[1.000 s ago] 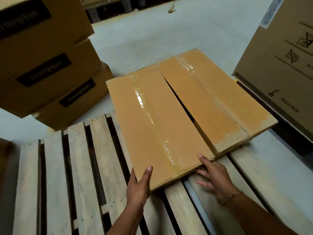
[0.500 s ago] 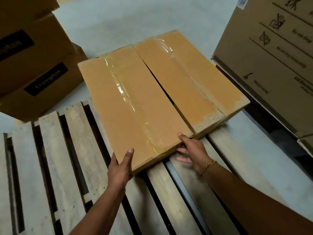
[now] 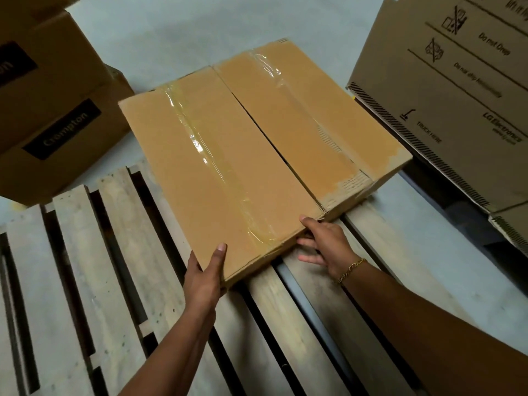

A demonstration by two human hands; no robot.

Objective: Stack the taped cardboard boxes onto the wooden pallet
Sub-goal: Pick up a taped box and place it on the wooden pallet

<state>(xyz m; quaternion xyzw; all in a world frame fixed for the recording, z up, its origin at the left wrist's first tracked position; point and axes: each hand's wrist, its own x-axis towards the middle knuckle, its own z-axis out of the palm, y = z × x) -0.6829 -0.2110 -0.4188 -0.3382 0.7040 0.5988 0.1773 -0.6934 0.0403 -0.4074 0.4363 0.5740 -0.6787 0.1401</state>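
cardboard, near box (image 3: pixel 217 178): a long brown carton, sealed lengthwise with a strip of clear tape (image 3: pixel 210 164), was pictured lying over the slats of the wooden pallet (image 3: pixel 120 252), with its near end held by both hands; whether that end was lifted clear of the wood could not be told.
far box (image 3: pixel 308 115): a second taped carton of the same shape was seen pressed side to side against the first, on the right part of the pallet; its paper skin was torn at the near right corner.
left hand (image 3: pixel 204 278): the near left corner of the near box was gripped, with the thumb laid flat on the top face and the fingers wrapped out of sight under the corner.
right hand (image 3: pixel 325 244): the near right corner of the same carton was held, with the thumb hooked on the top edge and the fingers spread against and beneath the end face; a gold bracelet (image 3: pixel 352 269) was worn at the wrist.
crompton cartons (image 3: pixel 57 124): stacked brown boxes with black labels were seen on the grey floor (image 3: pixel 185 32) just beyond the pallet's left part.
lg carton (image 3: pixel 457 95): a large printed box was seen standing to the right, near the far box but apart from it.
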